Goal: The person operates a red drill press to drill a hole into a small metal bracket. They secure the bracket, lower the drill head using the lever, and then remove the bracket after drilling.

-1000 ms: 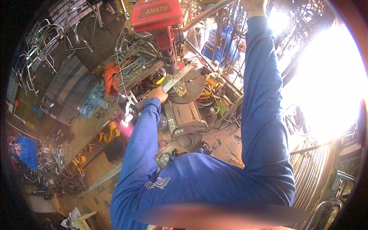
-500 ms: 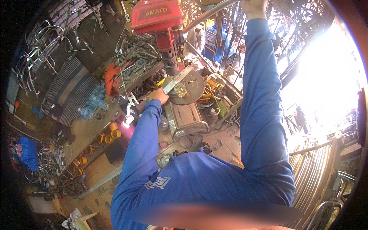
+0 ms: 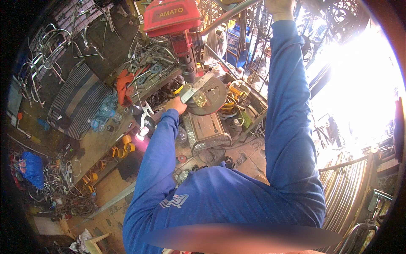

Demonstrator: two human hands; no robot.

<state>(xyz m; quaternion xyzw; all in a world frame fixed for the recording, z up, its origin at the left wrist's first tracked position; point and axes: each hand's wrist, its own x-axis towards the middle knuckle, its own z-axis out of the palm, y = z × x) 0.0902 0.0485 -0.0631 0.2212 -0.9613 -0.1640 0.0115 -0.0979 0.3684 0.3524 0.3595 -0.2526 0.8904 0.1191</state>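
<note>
A flat metal bar (image 3: pixel 195 89) lies slantwise across the round table (image 3: pixel 218 98) of a red drill press (image 3: pixel 173 17). My left hand (image 3: pixel 176 105) is closed on the bar's near end. Directly above its far part hangs the dark spindle and chuck (image 3: pixel 189 73); whether the bit touches the metal cannot be made out. A yellowish, crumpled lump (image 3: pixel 200 100) sits beside the bar on the table. High at the upper edge, my right hand (image 3: pixel 281 7) grips the end of the press's long metal lever (image 3: pixel 230 15), its fingers partly cut off by the picture's edge.
The press's slotted base (image 3: pixel 206 128) stands on the tiled floor. At left, a bench (image 3: pixel 91 146) carries plastic bottles, and a lit lamp (image 3: pixel 141 133) shines near my left forearm. Bent metal tubes (image 3: pixel 46 55) lie far left. A wooden box (image 3: pixel 253 114) of tools stands right of the press.
</note>
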